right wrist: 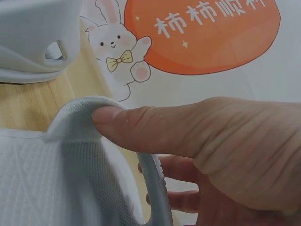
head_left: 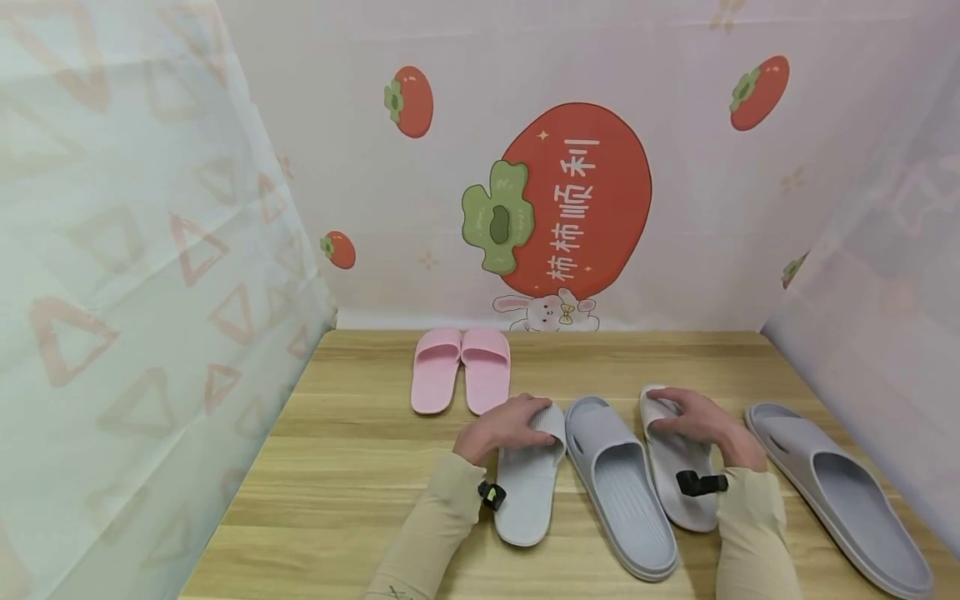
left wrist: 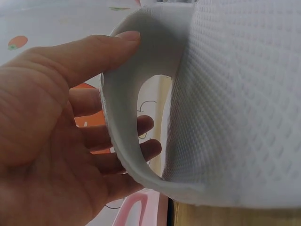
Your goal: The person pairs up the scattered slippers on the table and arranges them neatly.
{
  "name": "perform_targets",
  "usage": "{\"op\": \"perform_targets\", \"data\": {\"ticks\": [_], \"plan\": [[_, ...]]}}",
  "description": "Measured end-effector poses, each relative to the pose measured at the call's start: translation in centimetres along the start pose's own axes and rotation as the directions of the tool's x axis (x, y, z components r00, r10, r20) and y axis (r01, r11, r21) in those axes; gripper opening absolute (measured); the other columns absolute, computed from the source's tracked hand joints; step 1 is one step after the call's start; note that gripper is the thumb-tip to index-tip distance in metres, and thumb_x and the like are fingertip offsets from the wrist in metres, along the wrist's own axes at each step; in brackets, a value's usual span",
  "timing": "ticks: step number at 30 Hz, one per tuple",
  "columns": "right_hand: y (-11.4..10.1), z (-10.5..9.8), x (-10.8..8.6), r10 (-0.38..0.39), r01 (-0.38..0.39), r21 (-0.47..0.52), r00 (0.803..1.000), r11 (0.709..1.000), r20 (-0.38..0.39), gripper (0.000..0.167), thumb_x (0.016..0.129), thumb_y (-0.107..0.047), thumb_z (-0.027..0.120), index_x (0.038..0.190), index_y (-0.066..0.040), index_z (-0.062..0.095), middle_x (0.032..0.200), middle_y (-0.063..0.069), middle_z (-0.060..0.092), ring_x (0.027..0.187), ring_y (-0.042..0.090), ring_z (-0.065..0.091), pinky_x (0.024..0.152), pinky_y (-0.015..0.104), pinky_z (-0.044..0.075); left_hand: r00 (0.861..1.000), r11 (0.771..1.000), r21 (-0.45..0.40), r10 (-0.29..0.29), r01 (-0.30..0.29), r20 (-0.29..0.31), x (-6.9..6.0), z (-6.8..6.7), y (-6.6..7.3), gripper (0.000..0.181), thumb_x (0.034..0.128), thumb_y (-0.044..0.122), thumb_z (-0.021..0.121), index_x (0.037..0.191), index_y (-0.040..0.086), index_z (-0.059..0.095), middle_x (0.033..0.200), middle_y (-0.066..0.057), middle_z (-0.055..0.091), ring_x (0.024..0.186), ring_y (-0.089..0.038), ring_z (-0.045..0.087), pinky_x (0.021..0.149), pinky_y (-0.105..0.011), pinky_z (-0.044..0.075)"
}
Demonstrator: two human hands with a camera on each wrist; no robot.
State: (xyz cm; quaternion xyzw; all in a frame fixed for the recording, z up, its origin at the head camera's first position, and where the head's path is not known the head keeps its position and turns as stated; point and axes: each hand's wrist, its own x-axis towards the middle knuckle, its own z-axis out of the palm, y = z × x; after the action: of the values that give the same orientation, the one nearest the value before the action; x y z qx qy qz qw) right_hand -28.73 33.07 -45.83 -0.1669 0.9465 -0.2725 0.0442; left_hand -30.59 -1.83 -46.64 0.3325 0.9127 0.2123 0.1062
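My left hand (head_left: pixel 510 427) holds the strap of a pale grey slipper (head_left: pixel 525 500). In the left wrist view the thumb presses inside the slipper's strap (left wrist: pixel 120 94) while the fingers curl round its outside. A matching pale slipper (head_left: pixel 681 462) is under my right hand (head_left: pixel 703 419), which pinches its strap. The right wrist view has the thumb inside that strap (right wrist: pixel 153 181) and fingertips beyond it. Between the two hands lies a larger blue-grey slipper (head_left: pixel 626 483), its toe pointing toward the back.
A second blue-grey slipper (head_left: pixel 847 500) lies at the right, slanted. Two pink slippers (head_left: pixel 435 383) stand side by side near the back of the wooden table (head_left: pixel 337 467). Printed cloth walls (head_left: pixel 375 192) enclose the table at the back and both sides.
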Motion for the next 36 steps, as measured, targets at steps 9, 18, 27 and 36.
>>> {"op": "perform_targets", "data": {"ticks": [9,18,27,36], "plan": [[0.0,-0.5,-0.2,0.039,-0.039,0.01,0.999,0.999,0.018,0.061,0.085,-0.032,0.075,0.133,0.0,0.058,0.136,0.032,0.053,0.127,0.055,0.044,0.095,0.062,0.044,1.0,1.0,0.009,-0.015,0.015,0.006,0.3,-0.3,0.1,0.063,0.0885,0.04,0.07,0.142,0.013,0.051,0.135,-0.008,0.058,0.122,-0.017,0.054,0.103,-0.029,0.045],[0.3,-1.0,-0.5,0.037,-0.037,0.003,0.999,0.999,0.018,0.06,0.085,-0.036,0.075,0.132,0.0,0.06,0.133,0.036,0.053,0.124,0.056,0.046,0.095,0.062,0.044,1.0,0.998,0.058,0.003,-0.003,-0.006,0.1,-0.8,-0.3,0.062,0.0885,0.04,0.07,0.141,0.012,0.053,0.131,-0.009,0.061,0.12,-0.019,0.055,0.102,-0.03,0.046],[-0.5,-1.8,-1.5,0.05,-0.05,0.01,0.999,0.999,0.002,0.06,0.085,-0.037,0.074,0.132,-0.002,0.061,0.132,0.031,0.057,0.124,0.053,0.048,0.094,0.06,0.045,1.0,0.999,0.047,0.017,-0.017,-0.006,0.2,-1.2,-0.8,0.063,0.0892,0.041,0.069,0.142,0.011,0.051,0.134,-0.01,0.06,0.124,-0.021,0.055,0.105,-0.032,0.045],[-1.3,-2.3,-1.5,0.05,-0.05,0.016,0.999,0.999,0.008,0.061,0.086,-0.039,0.073,0.133,-0.003,0.06,0.133,0.032,0.056,0.126,0.053,0.046,0.095,0.061,0.045,0.999,0.998,0.056,0.024,-0.022,-0.035,0.8,-2.2,-0.8,0.061,0.0891,0.04,0.069,0.14,0.011,0.053,0.134,-0.009,0.061,0.123,-0.021,0.057,0.106,-0.034,0.045]]}}
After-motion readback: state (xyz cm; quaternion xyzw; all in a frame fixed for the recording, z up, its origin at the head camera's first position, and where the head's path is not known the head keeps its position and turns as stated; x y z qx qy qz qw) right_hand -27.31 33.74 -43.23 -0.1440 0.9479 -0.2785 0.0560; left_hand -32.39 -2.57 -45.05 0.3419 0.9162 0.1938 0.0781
